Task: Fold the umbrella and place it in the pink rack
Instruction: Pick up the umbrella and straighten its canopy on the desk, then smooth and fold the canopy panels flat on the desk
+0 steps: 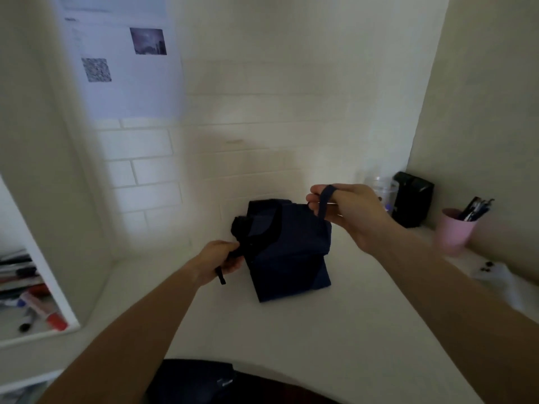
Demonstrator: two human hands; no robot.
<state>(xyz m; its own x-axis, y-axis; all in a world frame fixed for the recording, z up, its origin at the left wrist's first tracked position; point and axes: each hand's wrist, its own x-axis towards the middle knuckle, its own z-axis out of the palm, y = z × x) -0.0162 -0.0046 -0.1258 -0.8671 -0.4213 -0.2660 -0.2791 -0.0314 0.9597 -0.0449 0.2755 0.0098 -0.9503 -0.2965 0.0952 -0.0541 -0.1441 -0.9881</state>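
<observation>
Nearest the camera, a dark blurred object (192,380) lies at the front edge of the white counter (335,330). Both bare forearms reach forward over the counter.

The left hand (217,262) is closed around the black handle (237,249) of the navy umbrella (288,252), and a short black cord (220,275) hangs just below that grip. From the grip, the umbrella's loose navy cloth spreads to the right and hangs down, its lower corner touching or just above the counter; I cannot tell which. The umbrella is collapsed but not rolled. Its long axis is hard to read under the cloth. The black end of the bundle sits just above and beyond the left grip.

The right hand (347,211), up and to the right of the left grip, pinches the navy closure strap (325,204) between thumb and fingers, at the cloth's upper right corner.

Beyond and right of the right hand stand a clear cup (382,189), a black box (412,199) and a pink holder (455,231) with pens (477,209). Far left, a shelf (32,298) holds markers. A tiled wall (262,112) with a posted sheet (125,59) closes the view.
</observation>
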